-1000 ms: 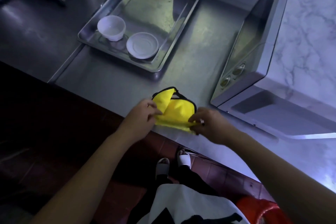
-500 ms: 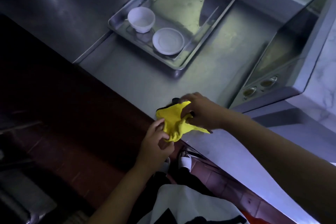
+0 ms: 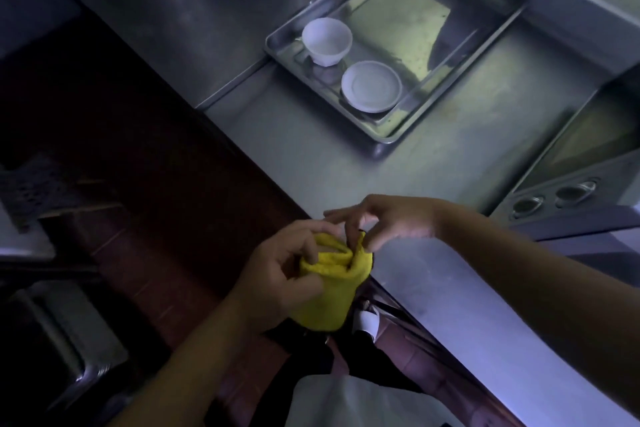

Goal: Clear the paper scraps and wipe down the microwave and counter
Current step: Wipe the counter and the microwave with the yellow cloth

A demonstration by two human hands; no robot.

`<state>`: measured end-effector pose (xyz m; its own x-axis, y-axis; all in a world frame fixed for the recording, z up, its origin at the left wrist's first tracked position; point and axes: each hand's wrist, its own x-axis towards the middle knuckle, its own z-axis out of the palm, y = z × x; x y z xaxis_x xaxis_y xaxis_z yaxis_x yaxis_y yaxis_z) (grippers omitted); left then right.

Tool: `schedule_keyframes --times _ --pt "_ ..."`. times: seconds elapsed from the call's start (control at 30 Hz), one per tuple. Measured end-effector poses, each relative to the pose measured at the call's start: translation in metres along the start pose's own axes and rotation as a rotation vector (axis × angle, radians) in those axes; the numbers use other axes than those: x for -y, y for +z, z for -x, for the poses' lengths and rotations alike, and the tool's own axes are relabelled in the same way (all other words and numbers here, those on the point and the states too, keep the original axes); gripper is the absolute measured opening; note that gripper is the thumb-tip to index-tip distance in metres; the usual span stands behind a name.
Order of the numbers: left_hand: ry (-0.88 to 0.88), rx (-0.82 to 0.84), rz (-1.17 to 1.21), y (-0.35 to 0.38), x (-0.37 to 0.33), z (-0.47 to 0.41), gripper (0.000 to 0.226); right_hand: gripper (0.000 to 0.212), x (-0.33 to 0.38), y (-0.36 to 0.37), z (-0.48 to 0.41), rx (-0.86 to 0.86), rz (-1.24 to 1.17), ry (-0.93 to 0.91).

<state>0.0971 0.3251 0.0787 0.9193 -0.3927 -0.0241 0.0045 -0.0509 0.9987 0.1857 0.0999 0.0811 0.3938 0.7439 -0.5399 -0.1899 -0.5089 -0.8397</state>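
Note:
A yellow cloth (image 3: 329,288) is bunched up just off the front edge of the steel counter (image 3: 433,170). My left hand (image 3: 277,274) grips the cloth from the left, fingers curled round its folded top. My right hand (image 3: 384,222) reaches in from the right and pinches the cloth's upper edge with thumb and fingertips. The microwave (image 3: 568,184) stands at the right edge, with two round knobs showing on its front. No paper scraps are visible.
A steel tray (image 3: 450,87) lies at the back of the counter with a white bowl (image 3: 327,40) and a white saucer (image 3: 371,86) in it. Below the counter edge are red floor tiles (image 3: 166,253) and my feet. A dark perforated crate (image 3: 31,191) sits at left.
The cloth has gone from lying spread on the counter edge to being gathered into a bundle in my left hand. The view has shifted so the tray and microwave sit further right.

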Motion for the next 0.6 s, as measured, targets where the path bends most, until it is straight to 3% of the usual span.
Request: schedule_keyframes --times 0.13,0.27,0.43,0.6 --pt "-0.022 0.19 0.082 -0.024 -0.039 -0.005 0.012 0.012 0.017 0.028 0.028 -0.104 0.048 -0.18" --pt "-0.085 0.175 0.309 -0.026 -0.049 -0.018 0.018 0.015 0.01 0.051 0.05 -0.251 -0.026 -0.273" --pt "-0.12 0.108 0.176 -0.017 -0.028 -0.037 0.016 0.018 -0.032 0.075 0.059 -0.673 -0.168 -0.145" --pt "-0.277 0.197 -0.128 -0.008 -0.009 -0.073 0.021 0.022 -0.054 0.057 0.077 -1.024 0.109 -0.036"
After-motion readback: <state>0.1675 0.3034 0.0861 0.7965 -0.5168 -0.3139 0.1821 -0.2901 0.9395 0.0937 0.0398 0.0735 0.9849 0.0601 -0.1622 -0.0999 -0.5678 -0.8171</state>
